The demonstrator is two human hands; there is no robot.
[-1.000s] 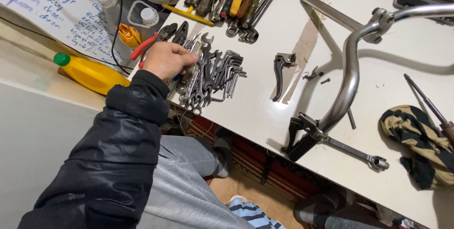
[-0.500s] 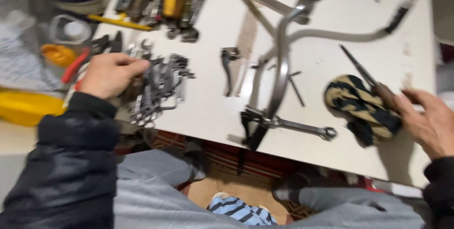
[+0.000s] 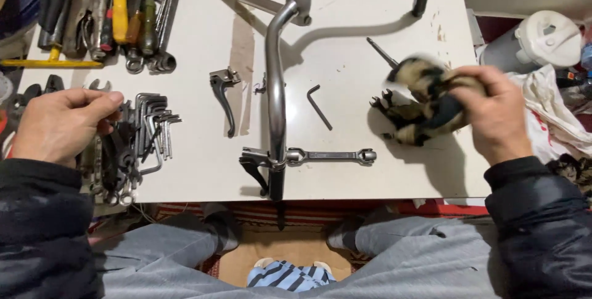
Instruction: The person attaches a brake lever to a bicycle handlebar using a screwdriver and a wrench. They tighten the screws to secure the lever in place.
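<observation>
My right hand (image 3: 496,114) grips a black and tan patterned rag (image 3: 419,104) and holds it just above the right side of the white table (image 3: 203,169). A thin dark tool (image 3: 382,52) pokes out from behind the rag. My left hand (image 3: 58,123) rests half closed on a heap of hex keys and spanners (image 3: 145,135) at the table's left edge; what its fingers pinch is hidden. Between the hands lies a chrome bicycle handlebar (image 3: 275,89) with a brake clamp (image 3: 256,163) at its near end.
A ring spanner (image 3: 333,156), a loose hex key (image 3: 319,106) and a brake lever (image 3: 223,98) lie around the handlebar. Screwdrivers and pliers (image 3: 117,15) crowd the far left. A white plastic jug (image 3: 536,43) and bags stand off the table's right edge. My knees are below the front edge.
My right hand came into view, took hold of the rag and lifted it. The view swung to the right, and my left hand stayed on the heap of keys.
</observation>
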